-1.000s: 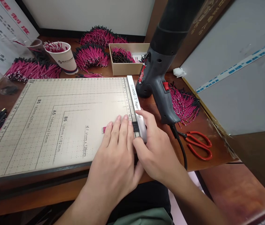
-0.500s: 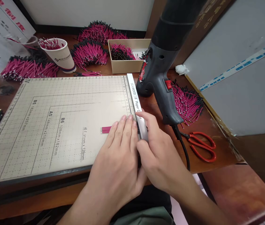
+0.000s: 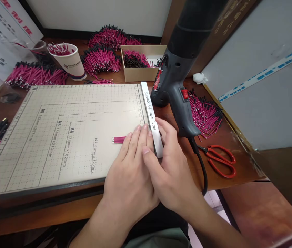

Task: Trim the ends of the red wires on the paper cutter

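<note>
A beige paper cutter board (image 3: 65, 137) with printed size grids lies in front of me. My left hand (image 3: 130, 172) lies flat on it, fingers stretched out and pressing down a small row of pink wires (image 3: 119, 140) whose bare ends poke out to the left. My right hand (image 3: 169, 168) rests on the near end of the cutter's white arm (image 3: 151, 119), fingers laid over it and thumb against my left hand. The arm lies down flat along the board's right edge.
A grey heat gun (image 3: 179, 75) stands right of the cutter, its cord running past my right wrist. Red scissors (image 3: 219, 160) lie further right. Heaps of pink-and-black wires (image 3: 99, 58), a paper cup (image 3: 68, 62) and a cardboard box (image 3: 140, 60) fill the back.
The black wire ends seen under the arm a second ago are now hidden. My right thumb has slid left against my left hand, and the pink wires stick out further left.
</note>
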A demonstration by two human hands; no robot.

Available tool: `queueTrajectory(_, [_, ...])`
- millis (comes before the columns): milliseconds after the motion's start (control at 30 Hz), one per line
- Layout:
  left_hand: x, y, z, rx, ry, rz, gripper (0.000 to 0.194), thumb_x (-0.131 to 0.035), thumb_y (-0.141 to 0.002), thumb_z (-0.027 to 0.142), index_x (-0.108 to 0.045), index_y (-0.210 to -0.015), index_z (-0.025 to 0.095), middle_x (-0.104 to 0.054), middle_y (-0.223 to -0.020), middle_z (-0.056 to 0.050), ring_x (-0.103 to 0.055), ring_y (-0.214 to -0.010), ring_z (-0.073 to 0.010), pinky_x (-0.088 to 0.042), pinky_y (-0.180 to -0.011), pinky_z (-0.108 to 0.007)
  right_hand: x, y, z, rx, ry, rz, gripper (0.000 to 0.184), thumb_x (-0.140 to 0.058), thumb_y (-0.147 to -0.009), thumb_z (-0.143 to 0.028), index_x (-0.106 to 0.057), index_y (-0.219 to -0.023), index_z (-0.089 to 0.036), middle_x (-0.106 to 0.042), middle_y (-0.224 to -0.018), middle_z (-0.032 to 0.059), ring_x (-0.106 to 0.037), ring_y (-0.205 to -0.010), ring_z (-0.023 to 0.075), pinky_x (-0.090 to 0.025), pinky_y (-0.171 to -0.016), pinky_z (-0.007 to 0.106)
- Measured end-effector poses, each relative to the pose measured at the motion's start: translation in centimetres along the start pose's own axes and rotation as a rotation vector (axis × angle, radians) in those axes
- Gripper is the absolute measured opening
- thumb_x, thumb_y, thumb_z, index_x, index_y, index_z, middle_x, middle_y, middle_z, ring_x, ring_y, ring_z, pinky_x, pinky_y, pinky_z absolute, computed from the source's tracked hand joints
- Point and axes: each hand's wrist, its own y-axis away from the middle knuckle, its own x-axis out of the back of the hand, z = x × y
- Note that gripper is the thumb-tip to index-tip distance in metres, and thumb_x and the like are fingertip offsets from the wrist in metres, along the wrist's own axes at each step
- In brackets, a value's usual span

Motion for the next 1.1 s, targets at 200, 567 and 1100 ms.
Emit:
queueTrajectory(200, [0.5,0.2,-0.5,-0.054,0.011,0.028,0.056,-0.03,-0.099,0.019,-0.045,-0.143,-0.012,-0.051,-0.15,-0.03,-0.047,-0.144,-0.0396,-0.04,-0.119,-0.047,-0.5,0.3,0.4,0.118,0.057,0.142,0.053,-0.046,-0.1,-0.042,-0.044,-0.144,-0.012,-0.062,-0.143,0.0134,-0.063,-0.129,0.0314,-0.054,-0.103,0.064])
queueTrajectory(567, [2.5,0.0,-4.4,-0.097,0.05,-0.115,0.058,-0.033,-0.104,0.032,-0.053,-0.146,-0.003,-0.048,-0.157,-0.019,-0.044,-0.148,-0.0346,-0.031,-0.122,-0.051,-0.9,0.0,0.9,0.298,0.335,0.228,0.049,-0.043,-0.088,-0.016,-0.047,-0.137,-0.008,-0.065,-0.137,0.0182,-0.068,-0.12,0.0322,-0.059,-0.092,0.06])
queueTrajectory(1100, [2.2,0.6,-3.3,-0.086,0.042,-0.047,0.054,-0.037,-0.104,0.029,-0.053,-0.146,-0.002,-0.049,-0.156,-0.018,-0.048,-0.146,-0.03,-0.03,-0.121,-0.043,-1.4,-0.2,1.3,0.274,0.325,0.264,0.043,-0.044,-0.093,-0.015,-0.052,-0.134,-0.009,-0.07,-0.128,0.0156,-0.072,-0.113,0.0295,-0.063,-0.087,0.05])
